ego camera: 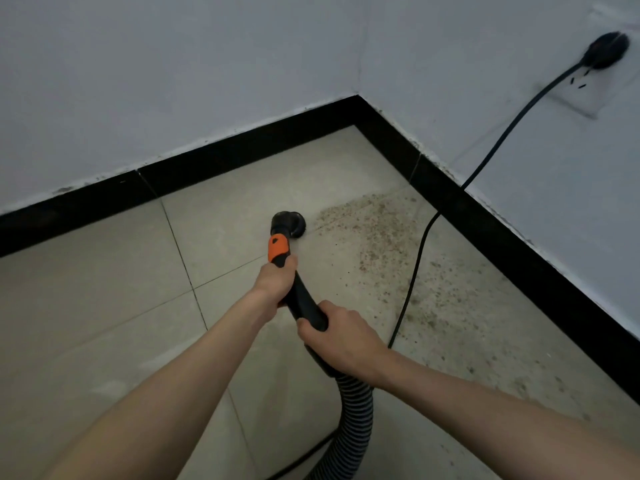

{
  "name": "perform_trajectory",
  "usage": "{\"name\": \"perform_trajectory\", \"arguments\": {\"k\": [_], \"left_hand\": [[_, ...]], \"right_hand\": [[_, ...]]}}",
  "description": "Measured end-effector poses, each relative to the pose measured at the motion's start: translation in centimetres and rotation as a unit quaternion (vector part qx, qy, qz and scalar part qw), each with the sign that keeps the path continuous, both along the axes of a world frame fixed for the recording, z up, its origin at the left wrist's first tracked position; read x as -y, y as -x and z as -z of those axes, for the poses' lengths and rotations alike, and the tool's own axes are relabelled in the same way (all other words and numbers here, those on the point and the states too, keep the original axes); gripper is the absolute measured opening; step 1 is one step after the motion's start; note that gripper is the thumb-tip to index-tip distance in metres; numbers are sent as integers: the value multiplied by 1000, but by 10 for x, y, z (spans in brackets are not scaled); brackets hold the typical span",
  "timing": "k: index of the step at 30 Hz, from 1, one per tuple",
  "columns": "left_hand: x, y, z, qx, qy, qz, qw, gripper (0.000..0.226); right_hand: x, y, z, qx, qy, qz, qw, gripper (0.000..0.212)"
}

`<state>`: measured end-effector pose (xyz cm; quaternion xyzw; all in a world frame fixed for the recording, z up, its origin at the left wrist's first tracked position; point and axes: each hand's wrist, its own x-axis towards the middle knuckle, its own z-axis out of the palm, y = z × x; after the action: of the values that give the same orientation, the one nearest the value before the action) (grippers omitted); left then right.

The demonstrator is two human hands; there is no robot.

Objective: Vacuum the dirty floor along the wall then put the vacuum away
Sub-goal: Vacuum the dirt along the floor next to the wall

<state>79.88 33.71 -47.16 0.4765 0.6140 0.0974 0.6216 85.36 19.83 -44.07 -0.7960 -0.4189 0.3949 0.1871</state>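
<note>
Near the far corner of a tiled floor (104, 306), where two white walls meet above a black skirting board (242, 150), a person holds a vacuum wand with both bare hands. Left hand (275, 278) is further forward, its fingers curled around the wand's black handle (301, 299) just below an orange collar (278, 247). Right hand (341, 336) grips the same handle lower down, fingers wrapped round it where it joins a ribbed, striped hose (355, 407). That hose curves down and away toward the floor's near edge. At the wand's tip, a round black brush head (289, 221) rests on the tiles, a little way out from the corner. Just right of the brush head, a patch of brown crumbs and grit (374, 230) spreads over the floor and runs along the right-hand skirting toward the near right corner. A black power cord (417, 258) lies across this dirty strip, climbs over the skirting and rises up the right wall to a black plug (606, 53) in a wall socket (571, 88). Tiles left of the brush head look pale and clean, crossed by thin dark grout lines
</note>
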Motion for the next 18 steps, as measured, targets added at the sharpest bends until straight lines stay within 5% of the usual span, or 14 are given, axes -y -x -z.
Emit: {"name": "perform_trajectory", "arguments": {"k": [12, 18], "left_hand": [[21, -8, -14, 27, 46, -28, 998, 23], [27, -34, 5, 31, 25, -18, 999, 45]], "right_hand": [[11, -33, -4, 36, 11, -74, 997, 34], [28, -63, 17, -133, 37, 71, 988, 44]]}}
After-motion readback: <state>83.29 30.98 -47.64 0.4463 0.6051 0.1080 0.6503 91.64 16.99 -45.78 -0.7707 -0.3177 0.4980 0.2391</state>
